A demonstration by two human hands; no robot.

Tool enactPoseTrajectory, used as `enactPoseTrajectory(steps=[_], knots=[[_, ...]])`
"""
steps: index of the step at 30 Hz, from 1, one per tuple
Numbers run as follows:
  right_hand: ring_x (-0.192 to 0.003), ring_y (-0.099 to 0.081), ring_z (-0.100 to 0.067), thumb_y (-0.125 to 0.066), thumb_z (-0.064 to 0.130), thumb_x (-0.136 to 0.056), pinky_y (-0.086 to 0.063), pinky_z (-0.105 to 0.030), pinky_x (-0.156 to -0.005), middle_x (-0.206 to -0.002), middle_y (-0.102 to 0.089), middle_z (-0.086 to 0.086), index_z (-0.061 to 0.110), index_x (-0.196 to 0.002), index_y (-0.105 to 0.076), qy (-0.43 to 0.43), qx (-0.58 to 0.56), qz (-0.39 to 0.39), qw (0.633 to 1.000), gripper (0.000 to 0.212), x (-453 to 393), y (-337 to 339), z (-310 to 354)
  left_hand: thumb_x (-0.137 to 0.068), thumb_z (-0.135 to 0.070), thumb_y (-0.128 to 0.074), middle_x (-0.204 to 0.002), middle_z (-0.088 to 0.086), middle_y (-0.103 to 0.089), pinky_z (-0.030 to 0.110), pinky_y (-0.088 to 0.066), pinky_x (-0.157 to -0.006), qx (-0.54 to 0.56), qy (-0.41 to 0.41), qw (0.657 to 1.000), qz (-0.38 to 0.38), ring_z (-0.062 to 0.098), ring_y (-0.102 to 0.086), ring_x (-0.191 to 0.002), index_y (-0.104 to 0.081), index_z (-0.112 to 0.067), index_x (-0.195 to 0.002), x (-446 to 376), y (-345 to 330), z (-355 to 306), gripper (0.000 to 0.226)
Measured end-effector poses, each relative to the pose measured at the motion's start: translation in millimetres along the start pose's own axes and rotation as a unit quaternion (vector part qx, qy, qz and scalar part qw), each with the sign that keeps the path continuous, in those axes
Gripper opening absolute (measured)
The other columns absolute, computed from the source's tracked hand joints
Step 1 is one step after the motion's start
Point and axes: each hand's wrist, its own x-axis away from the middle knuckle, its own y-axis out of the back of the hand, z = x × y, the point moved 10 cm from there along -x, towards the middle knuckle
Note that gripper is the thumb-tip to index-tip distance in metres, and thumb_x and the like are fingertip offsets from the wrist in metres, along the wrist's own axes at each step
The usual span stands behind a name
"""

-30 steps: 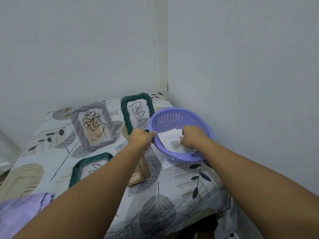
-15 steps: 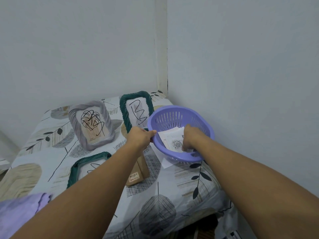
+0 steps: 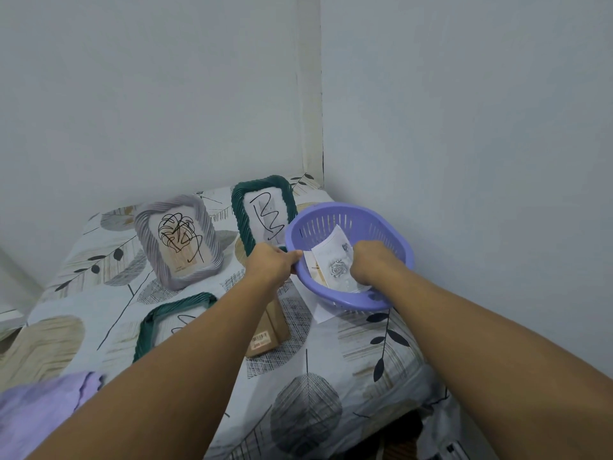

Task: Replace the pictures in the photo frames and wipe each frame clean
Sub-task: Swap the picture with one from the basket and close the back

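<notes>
Right hand (image 3: 373, 263) is reaching into the round, slotted purple plastic basket (image 3: 391, 224), fingers curled onto the paper pictures (image 3: 335, 263) lying inside; whether it is pinching them I cannot tell. Left hand (image 3: 270, 268) is gripping the basket's near rim. Rope-textured green frame (image 3: 263, 210) and grey frame (image 3: 179, 240) are lying beside it on the leaf-print sheet (image 3: 308, 376).

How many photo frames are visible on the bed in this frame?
3: a grey ribbed frame at back left, a green woven frame behind the purple plastic basket, another green one partly hidden by the left forearm.
</notes>
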Motion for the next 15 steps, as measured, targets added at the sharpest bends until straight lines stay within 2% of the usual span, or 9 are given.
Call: enactPoseTrajectory(steps=[3, 5, 7, 9, 11, 13, 15], knots=[[-0.084, -0.053, -0.028, -0.048, 0.006, -0.097, -0.042, -0.034, -0.066, -0.092, -0.052, -0.005, 0.010, -0.106, -0.054, 0.029, -0.013, -0.038, 0.999, 0.012, 6.9, 12.3, 8.6, -0.096, -0.022, -0.074, -0.062, 0.009, -0.063, 0.029, -0.039, -0.053, -0.002, -0.003, 1.000, 0.000, 0.019, -0.045, -0.048, -0.065, -0.004, -0.069, -0.8, 0.3, 0.5, 0.034], [-0.084, -0.052, -0.031, -0.048, 0.006, -0.097, -0.039, -0.037, -0.064, -0.099, -0.055, -0.009, 0.008, -0.112, -0.051, 0.055, -0.032, -0.080, 0.995, 0.016, 13.3, 23.0, 17.2, -0.095, -0.026, -0.075, -0.072, 0.011, -0.066, 0.032, -0.043, -0.059, -0.017, -0.015, 1.000, -0.007, 0.020, -0.048, -0.054, -0.062, -0.006, -0.073, -0.6, 1.8, -2.1, 0.032], [-0.082, -0.053, -0.033, -0.049, 0.007, -0.097, -0.039, -0.038, -0.062, -0.104, -0.057, -0.011, 0.009, -0.109, -0.052, 0.084, -0.065, -0.134, 0.985, 0.012, 19.7, 35.6, 27.6, -0.093, -0.032, -0.076, -0.083, 0.004, -0.061, 0.039, -0.050, -0.070, -0.037, -0.045, 0.998, -0.035, 0.021, -0.053, -0.068, -0.059, -0.009, -0.091, 1.8, 6.4, -8.4, 0.028], [-0.082, -0.056, -0.035, -0.048, 0.010, -0.099, -0.043, -0.041, -0.064, -0.103, -0.057, -0.010, 0.011, -0.102, -0.053, 0.115, -0.098, -0.190, 0.970, 0.007, 29.6, 47.2, 40.2, -0.094, -0.041, -0.072, -0.092, -0.002, -0.060, 0.045, -0.055, -0.087, -0.037, -0.089, 0.993, -0.064, 0.023, -0.060, -0.086, -0.059, -0.012, -0.107, 10.5, 10.6, -21.8, 0.034], [-0.082, -0.057, -0.034, -0.047, 0.015, -0.101, -0.048, -0.044, -0.067, -0.099, -0.056, -0.007, 0.013, -0.098, -0.054, 0.150, -0.120, -0.236, 0.953, 0.008, 43.1, 56.6, 55.0, -0.095, -0.055, -0.064, -0.099, 0.002, -0.069, 0.047, -0.054, -0.094, 0.015, -0.111, 0.992, -0.062, 0.025, -0.066, -0.097, -0.066, -0.012, -0.107, 20.0, 11.2, -34.0, 0.045], [-0.079, -0.056, -0.031, -0.046, 0.020, -0.104, -0.047, -0.044, -0.064, -0.097, -0.055, -0.005, 0.013, -0.098, -0.055, 0.183, -0.130, -0.269, 0.937, 0.013, 56.9, 61.9, 70.5, -0.095, -0.062, -0.059, -0.100, 0.011, -0.076, 0.042, -0.052, -0.090, 0.094, -0.090, 0.990, -0.046, 0.027, -0.069, -0.097, -0.070, -0.006, -0.098, 23.7, 12.1, -37.9, 0.057], [-0.076, -0.055, -0.029, -0.049, 0.022, -0.105, -0.039, -0.037, -0.059, -0.097, -0.056, -0.004, 0.013, -0.100, -0.059, 0.213, -0.134, -0.301, 0.920, 0.014, 70.1, 65.4, 86.0, -0.094, -0.058, -0.063, -0.093, 0.011, -0.077, 0.034, -0.048, -0.073, 0.148, -0.057, 0.987, -0.040, 0.027, -0.067, -0.086, -0.070, -0.006, -0.088, 24.0, 16.8, -37.2, 0.054]])
